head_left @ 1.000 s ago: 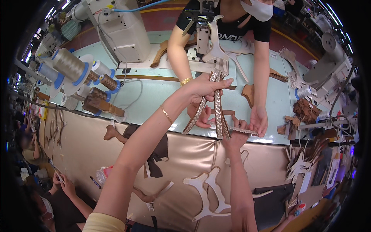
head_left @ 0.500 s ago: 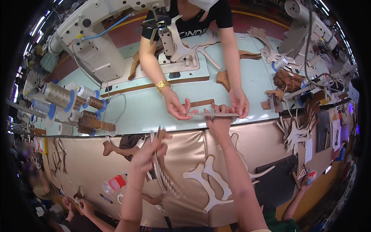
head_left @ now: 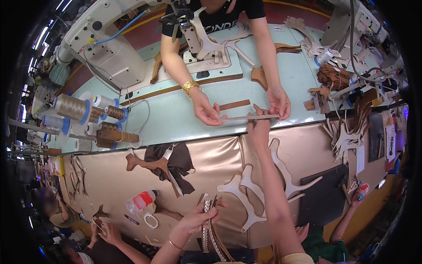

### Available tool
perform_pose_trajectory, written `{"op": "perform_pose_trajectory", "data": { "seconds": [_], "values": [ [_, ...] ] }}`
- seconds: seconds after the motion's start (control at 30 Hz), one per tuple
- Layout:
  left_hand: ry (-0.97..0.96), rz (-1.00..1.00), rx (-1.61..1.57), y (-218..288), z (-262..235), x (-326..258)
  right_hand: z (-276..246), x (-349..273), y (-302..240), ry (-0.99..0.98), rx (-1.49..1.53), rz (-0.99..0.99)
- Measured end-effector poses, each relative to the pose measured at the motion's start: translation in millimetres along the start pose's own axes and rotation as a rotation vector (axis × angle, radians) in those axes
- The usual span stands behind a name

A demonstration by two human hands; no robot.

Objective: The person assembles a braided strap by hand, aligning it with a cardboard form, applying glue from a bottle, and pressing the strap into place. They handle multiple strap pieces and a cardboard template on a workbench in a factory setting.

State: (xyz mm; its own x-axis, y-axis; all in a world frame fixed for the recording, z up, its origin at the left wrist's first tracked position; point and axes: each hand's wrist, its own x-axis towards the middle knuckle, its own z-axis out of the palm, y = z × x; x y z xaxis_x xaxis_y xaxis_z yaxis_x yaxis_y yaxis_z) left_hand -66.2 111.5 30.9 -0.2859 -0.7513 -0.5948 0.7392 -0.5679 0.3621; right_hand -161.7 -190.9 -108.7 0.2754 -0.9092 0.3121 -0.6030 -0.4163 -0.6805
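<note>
My left hand (head_left: 200, 220) is closed around a bundle of braided straps (head_left: 212, 235), light and brown, which hang down near the table's close edge. My right hand (head_left: 260, 126) reaches across to the far table, its index finger stretched past a pale braided strap (head_left: 239, 118) and its other fingers partly hidden. A co-worker facing me holds that strap by its ends, with one hand (head_left: 206, 110) at the left and another hand (head_left: 280, 103) at the right. Behind the strap lies a flat brown strip (head_left: 235, 104).
A sewing machine (head_left: 105, 48) and thread spools (head_left: 70, 108) stand at the far left. Light Y-shaped pieces (head_left: 248, 187), a dark board (head_left: 323, 193), a brown piece on dark cloth (head_left: 176, 160) and a bottle (head_left: 141, 201) lie nearer. Other people's hands (head_left: 112, 233) work at lower left.
My left hand has moved down and to the right with the straps, toward the near edge. My right hand stays at the co-worker's strap, index finger now straighter. The whole view has shifted slightly.
</note>
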Motion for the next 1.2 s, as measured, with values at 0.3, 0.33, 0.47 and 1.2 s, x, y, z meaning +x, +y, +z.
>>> {"op": "perform_pose_trajectory", "data": {
  "seconds": [0.3,0.33,0.47,1.2],
  "values": [
    [0.017,-0.068,0.051,10.8,12.2,7.2,-8.2,-8.0,-6.2,0.015,0.156,0.198],
    [0.020,-0.071,0.063,11.0,12.8,7.9,-9.9,-8.7,-7.0,0.009,0.237,0.219],
    [0.000,-0.076,0.048,9.7,12.8,8.7,-14.9,-13.3,-11.2,-0.035,0.656,0.464],
    [0.004,-0.065,0.040,6.3,2.8,14.3,-50.0,-2.4,-11.9,0.239,1.166,0.814]
  ]
}}
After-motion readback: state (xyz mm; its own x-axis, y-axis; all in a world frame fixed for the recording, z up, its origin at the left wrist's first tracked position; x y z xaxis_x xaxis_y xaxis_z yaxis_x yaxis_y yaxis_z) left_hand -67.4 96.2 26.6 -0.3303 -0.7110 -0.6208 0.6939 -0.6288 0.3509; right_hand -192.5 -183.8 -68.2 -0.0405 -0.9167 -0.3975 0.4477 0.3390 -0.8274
